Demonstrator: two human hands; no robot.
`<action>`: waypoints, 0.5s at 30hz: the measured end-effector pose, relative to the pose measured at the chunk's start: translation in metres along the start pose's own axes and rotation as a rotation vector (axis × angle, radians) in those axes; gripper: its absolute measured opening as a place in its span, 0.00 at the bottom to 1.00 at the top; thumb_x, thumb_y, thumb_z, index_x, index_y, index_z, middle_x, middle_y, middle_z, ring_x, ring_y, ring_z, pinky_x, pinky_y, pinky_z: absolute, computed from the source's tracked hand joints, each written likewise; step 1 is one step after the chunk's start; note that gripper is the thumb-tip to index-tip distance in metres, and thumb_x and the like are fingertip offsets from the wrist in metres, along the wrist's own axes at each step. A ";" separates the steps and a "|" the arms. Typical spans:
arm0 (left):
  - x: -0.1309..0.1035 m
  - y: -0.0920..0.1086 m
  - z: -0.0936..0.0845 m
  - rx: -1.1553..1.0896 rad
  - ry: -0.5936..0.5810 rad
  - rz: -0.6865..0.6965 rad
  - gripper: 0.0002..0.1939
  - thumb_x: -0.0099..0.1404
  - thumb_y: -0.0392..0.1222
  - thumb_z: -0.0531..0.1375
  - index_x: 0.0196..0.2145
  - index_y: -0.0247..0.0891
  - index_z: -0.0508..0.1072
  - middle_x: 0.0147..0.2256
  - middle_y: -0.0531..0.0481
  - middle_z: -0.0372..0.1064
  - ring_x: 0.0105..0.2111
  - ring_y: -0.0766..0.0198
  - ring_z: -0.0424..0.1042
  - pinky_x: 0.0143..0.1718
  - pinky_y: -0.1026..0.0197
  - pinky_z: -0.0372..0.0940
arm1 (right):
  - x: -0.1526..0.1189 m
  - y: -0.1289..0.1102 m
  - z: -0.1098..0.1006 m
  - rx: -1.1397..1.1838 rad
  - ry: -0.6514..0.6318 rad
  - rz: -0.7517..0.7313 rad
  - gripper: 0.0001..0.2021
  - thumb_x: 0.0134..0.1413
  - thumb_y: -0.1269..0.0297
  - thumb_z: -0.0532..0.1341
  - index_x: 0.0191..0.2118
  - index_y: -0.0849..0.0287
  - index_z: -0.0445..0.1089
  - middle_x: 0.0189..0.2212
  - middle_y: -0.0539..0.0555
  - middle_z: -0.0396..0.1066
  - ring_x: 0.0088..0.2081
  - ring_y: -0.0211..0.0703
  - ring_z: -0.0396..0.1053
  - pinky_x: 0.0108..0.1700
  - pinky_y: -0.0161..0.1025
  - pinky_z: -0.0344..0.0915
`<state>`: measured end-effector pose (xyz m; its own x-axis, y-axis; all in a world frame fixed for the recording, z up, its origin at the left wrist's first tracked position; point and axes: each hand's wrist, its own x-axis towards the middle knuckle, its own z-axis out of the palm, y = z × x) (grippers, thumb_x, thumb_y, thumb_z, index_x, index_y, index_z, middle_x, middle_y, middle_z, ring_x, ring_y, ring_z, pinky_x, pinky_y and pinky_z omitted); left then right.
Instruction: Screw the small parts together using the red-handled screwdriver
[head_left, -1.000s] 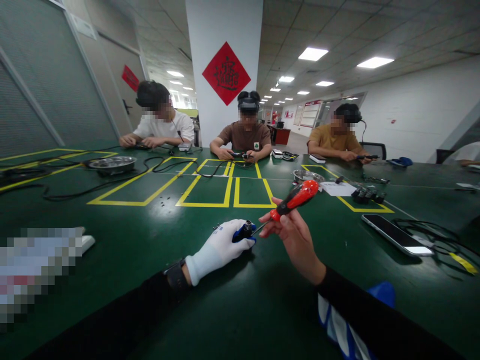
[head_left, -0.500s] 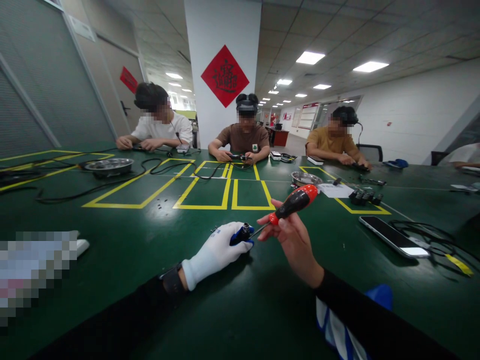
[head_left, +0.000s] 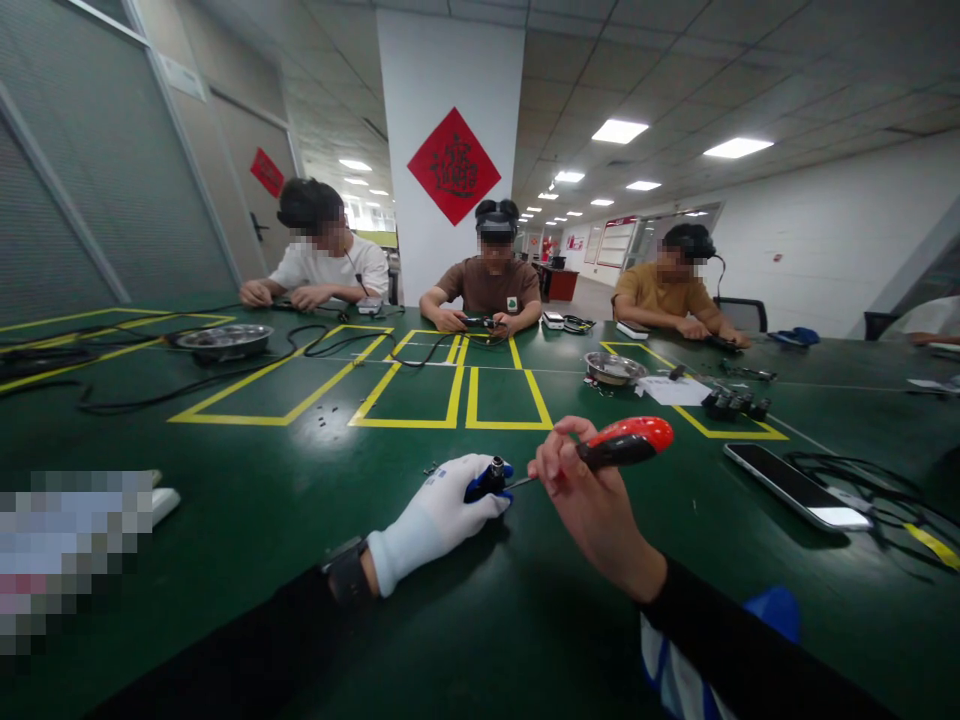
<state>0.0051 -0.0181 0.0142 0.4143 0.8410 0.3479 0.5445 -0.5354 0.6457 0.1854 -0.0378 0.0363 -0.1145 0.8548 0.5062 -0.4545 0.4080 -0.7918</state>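
Note:
My left hand (head_left: 442, 510), in a white glove with blue fingertips, is wrapped round a small black part (head_left: 489, 479) with a metal threaded end pointing up. What kind of part it is I cannot make out. Bare, my right hand (head_left: 592, 500) holds a screwdriver (head_left: 630, 443) with a red and black handle. Its thin shaft runs left, and the tip meets the side of the black part beside my gloved fingers. The exact contact point is hidden.
A phone (head_left: 795, 487) and black cables (head_left: 862, 470) lie to the right, with several black parts (head_left: 735, 402) and a metal bowl (head_left: 611, 368) beyond. Another bowl (head_left: 225, 342) stands far left. A blue and white glove (head_left: 682, 670) lies under my right forearm. Three people sit opposite.
The screwdriver has tipped from steeply slanted to nearly level, its handle swinging right and down. My right fingers have shifted their hold. My left hand keeps the black part.

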 end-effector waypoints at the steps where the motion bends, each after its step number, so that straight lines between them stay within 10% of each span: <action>1: 0.000 0.001 0.000 -0.004 0.000 0.000 0.12 0.61 0.46 0.60 0.41 0.39 0.73 0.39 0.48 0.73 0.39 0.57 0.70 0.43 0.58 0.64 | -0.001 -0.001 0.001 0.022 0.011 0.008 0.10 0.59 0.59 0.59 0.45 0.52 0.63 0.26 0.45 0.63 0.27 0.37 0.65 0.41 0.43 0.69; 7: -0.001 0.002 -0.001 -0.016 -0.010 -0.019 0.11 0.61 0.45 0.60 0.41 0.38 0.73 0.39 0.48 0.72 0.39 0.57 0.70 0.42 0.58 0.64 | -0.006 -0.007 -0.001 -0.206 -0.020 -0.004 0.12 0.61 0.63 0.57 0.50 0.52 0.66 0.50 0.56 0.68 0.46 0.45 0.71 0.55 0.51 0.64; 15: -0.001 0.001 -0.001 0.023 0.002 0.016 0.11 0.61 0.45 0.60 0.39 0.38 0.73 0.37 0.49 0.71 0.38 0.58 0.69 0.41 0.58 0.63 | -0.004 0.002 -0.004 -0.077 0.001 -0.042 0.11 0.61 0.65 0.57 0.49 0.51 0.63 0.32 0.47 0.66 0.32 0.38 0.68 0.44 0.44 0.69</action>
<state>0.0050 -0.0191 0.0150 0.4217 0.8326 0.3591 0.5544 -0.5502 0.6244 0.1890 -0.0392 0.0313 -0.0964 0.8367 0.5391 -0.3893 0.4668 -0.7941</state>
